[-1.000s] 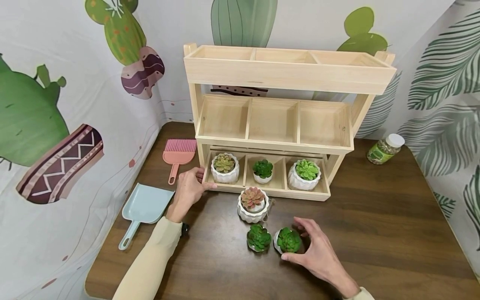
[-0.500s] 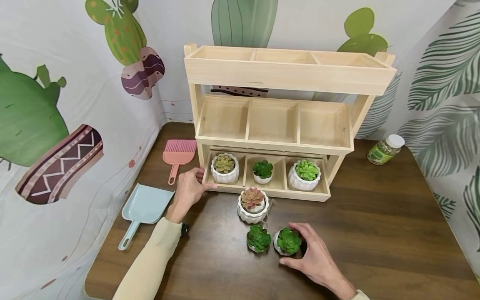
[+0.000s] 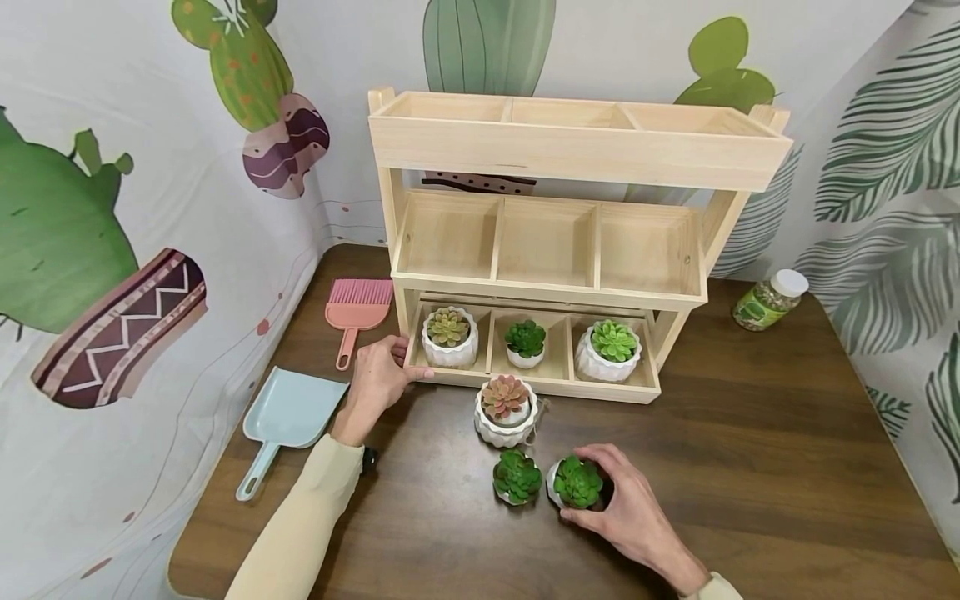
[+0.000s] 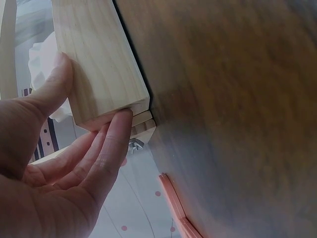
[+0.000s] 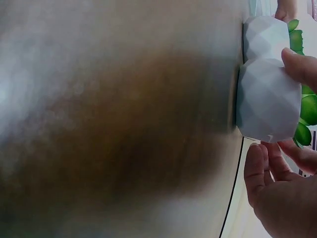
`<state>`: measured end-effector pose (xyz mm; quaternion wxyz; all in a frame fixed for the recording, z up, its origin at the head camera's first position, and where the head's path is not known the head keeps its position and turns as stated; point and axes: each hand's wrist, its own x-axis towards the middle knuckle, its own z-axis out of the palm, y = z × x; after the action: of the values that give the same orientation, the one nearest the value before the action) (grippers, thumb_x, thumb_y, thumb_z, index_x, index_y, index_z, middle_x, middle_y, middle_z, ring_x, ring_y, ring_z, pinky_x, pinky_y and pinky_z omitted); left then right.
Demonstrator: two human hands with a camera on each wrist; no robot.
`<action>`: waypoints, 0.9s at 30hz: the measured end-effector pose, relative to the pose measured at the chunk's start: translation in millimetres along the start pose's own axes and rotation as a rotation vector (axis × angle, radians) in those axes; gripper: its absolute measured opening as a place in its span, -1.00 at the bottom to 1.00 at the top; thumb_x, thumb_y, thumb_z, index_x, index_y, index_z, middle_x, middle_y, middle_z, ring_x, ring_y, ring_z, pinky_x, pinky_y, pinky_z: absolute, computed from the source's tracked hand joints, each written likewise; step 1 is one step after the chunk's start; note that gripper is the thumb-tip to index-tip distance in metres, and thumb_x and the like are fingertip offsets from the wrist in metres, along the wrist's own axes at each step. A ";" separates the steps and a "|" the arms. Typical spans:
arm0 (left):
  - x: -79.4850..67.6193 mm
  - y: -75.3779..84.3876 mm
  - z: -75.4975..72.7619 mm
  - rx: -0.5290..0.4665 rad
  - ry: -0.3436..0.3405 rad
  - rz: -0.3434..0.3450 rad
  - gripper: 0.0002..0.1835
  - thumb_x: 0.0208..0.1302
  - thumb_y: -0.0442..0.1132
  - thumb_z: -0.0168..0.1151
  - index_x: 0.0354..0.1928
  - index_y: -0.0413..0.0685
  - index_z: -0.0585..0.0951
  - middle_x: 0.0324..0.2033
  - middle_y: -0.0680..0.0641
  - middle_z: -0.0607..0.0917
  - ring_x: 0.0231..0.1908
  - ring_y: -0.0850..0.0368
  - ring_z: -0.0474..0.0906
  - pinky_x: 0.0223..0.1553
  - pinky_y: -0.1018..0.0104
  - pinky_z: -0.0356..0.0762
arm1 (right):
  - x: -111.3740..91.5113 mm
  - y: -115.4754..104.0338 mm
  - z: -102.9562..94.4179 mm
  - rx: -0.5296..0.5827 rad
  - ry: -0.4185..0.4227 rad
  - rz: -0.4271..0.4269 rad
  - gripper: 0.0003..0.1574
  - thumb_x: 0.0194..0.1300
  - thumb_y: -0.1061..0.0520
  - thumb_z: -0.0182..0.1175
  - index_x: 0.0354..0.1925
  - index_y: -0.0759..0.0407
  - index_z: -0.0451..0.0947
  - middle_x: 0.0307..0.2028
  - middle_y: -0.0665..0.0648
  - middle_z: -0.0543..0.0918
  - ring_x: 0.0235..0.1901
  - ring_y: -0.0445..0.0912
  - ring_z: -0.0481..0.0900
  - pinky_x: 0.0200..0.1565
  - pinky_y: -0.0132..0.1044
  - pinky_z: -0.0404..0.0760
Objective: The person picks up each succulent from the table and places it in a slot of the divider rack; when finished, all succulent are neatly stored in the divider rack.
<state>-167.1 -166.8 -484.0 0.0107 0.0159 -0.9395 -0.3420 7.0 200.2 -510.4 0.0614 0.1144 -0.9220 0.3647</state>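
My left hand (image 3: pixel 378 379) grips the left front corner of the bottom tray of a wooden plant shelf (image 3: pixel 577 150). In the left wrist view its thumb lies over the tray's edge (image 4: pixel 99 59), fingers against the end. My right hand (image 3: pixel 633 508) curls thumb and fingers round a green succulent (image 3: pixel 577 482) in a white faceted pot (image 5: pixel 270 101), which stands on the table. Just left of it is a similar green succulent (image 3: pixel 517 477). Behind them, a reddish succulent (image 3: pixel 505 397) stands in a white ribbed pot (image 3: pixel 504 432), near the shelf front.
Potted succulents sit in the bottom tray: yellowish (image 3: pixel 448 327) left, dark green (image 3: pixel 526 337) middle, bright green (image 3: pixel 613 340) right. A pink brush (image 3: pixel 357 312) and a light blue dustpan (image 3: pixel 295 408) lie at left. A white-capped jar (image 3: pixel 771 298) lies at the right back.
My right hand first opened a little wider beside the green succulent, then drew its thumb and fingers in around the pot. My left hand has stayed on the shelf corner.
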 end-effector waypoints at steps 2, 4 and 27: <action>-0.1 0.3 0.0 0.000 0.001 0.002 -0.34 0.01 -0.05 0.79 0.08 -0.27 0.73 -0.16 -0.23 0.89 -0.09 -0.11 0.84 0.03 -0.06 0.71 | 0.1 0.2 0.1 0.000 0.001 -0.006 -0.05 -0.31 0.05 0.88 0.12 0.08 0.72 0.03 -0.09 0.73 0.00 -0.26 0.69 0.05 -0.20 0.73; -0.1 0.2 0.0 0.001 0.004 0.006 -0.34 0.01 -0.05 0.79 0.08 -0.28 0.73 -0.16 -0.23 0.89 -0.10 -0.12 0.84 0.02 -0.07 0.71 | 0.1 0.5 0.2 0.000 0.004 -0.014 -0.08 -0.32 0.06 0.88 0.09 0.06 0.72 0.02 -0.11 0.73 -0.02 -0.27 0.69 0.04 -0.21 0.74; -0.3 -1.0 -0.5 0.005 0.017 0.031 -0.35 -0.02 -0.04 0.80 0.05 -0.26 0.76 -0.19 -0.21 0.89 -0.14 -0.10 0.84 -0.02 -0.06 0.71 | 2.4 -2.0 0.2 0.005 0.059 -0.055 -0.15 -0.34 0.05 0.88 0.00 0.08 0.76 -0.03 -0.13 0.75 -0.06 -0.27 0.71 -0.03 -0.25 0.75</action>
<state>-166.8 -167.9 -484.3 0.0241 0.0043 -0.9404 -0.3391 5.2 198.2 -508.7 0.0982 0.1292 -0.9154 0.3685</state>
